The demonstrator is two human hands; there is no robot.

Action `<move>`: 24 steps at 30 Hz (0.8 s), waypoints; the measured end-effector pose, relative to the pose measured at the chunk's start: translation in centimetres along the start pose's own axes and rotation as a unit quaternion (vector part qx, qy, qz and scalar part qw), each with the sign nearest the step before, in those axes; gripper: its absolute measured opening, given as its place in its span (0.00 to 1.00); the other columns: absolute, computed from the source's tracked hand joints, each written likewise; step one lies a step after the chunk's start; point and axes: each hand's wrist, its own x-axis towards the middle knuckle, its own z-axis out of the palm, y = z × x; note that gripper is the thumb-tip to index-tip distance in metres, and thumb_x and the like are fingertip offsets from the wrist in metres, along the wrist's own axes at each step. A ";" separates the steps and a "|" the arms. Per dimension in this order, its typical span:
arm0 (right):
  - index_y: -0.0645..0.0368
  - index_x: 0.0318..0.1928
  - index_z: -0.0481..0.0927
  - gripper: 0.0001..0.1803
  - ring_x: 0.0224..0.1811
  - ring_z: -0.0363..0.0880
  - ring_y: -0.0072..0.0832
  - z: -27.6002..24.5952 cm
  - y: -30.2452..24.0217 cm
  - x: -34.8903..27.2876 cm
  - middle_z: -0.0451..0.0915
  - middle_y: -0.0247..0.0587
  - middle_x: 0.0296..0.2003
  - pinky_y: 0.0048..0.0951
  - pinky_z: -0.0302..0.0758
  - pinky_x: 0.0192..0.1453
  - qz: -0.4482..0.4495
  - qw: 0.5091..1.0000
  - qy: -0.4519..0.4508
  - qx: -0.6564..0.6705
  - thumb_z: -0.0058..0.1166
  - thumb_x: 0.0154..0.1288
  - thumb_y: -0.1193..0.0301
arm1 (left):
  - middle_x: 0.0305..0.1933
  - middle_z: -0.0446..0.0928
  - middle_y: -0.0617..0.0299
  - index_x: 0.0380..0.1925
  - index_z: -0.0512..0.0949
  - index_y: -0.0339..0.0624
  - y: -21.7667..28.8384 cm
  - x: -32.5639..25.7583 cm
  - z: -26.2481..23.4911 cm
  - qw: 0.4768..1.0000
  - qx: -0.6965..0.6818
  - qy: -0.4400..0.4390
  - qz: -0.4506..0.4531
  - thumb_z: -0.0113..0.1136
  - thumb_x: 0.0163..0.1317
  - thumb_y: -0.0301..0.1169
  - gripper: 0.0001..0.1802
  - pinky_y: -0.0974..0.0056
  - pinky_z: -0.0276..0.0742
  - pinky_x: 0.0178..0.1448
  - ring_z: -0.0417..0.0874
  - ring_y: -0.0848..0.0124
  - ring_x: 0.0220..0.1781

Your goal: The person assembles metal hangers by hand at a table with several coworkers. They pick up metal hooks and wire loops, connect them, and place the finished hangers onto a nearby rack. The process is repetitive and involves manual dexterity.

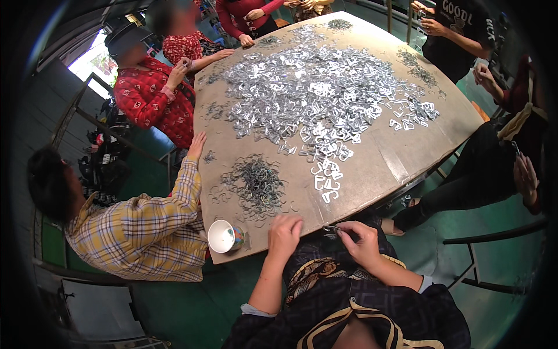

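Observation:
My right hand (360,239) pinches a small metal hook (330,229) just off the table's near edge. At that same edge, to the left, my left hand (285,234) has its fingers curled down; whatever they may hold is hidden. Beyond it lies a heap of small dark curved wire pieces (256,185). A few flat silver hooks (328,181) trail toward me from the large pile of silver metal hooks (314,87) covering the middle of the brown table (381,166).
A white paper cup (221,235) stands at the table's near left corner. At the left, a person in a yellow plaid shirt (139,224) leans an arm on the table. Other people stand around it, some handling small pieces. A dark metal rail (494,234) is at my right.

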 end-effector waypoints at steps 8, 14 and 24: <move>0.65 0.38 0.84 0.08 0.33 0.85 0.29 0.3 0.3 -0.2 0.84 0.45 0.31 0.25 0.78 0.38 -0.004 1.000 -0.013 0.000 0.62 0.55 0.82 | 0.38 0.79 0.57 0.34 0.84 0.40 -1.5 1.2 1.2 0.989 0.144 0.019 0.009 0.64 0.52 0.23 0.08 0.56 0.72 0.50 0.76 0.57 0.44; 0.65 0.39 0.83 0.09 0.33 0.85 0.33 -0.1 0.6 -0.4 0.84 0.47 0.32 0.28 0.78 0.37 -0.001 1.000 -0.018 0.000 0.61 0.56 0.82 | 0.39 0.80 0.58 0.34 0.84 0.40 -2.6 1.2 0.8 0.989 0.127 0.064 -0.038 0.63 0.53 0.23 0.08 0.56 0.73 0.50 0.77 0.58 0.44; 0.64 0.39 0.83 0.09 0.34 0.85 0.32 0.2 0.2 -0.5 0.84 0.46 0.33 0.26 0.79 0.37 -0.010 0.999 -0.031 0.008 0.61 0.57 0.82 | 0.37 0.79 0.58 0.30 0.82 0.41 -4.0 1.3 0.1 0.961 0.266 0.003 0.075 0.65 0.51 0.26 0.06 0.58 0.72 0.48 0.78 0.60 0.43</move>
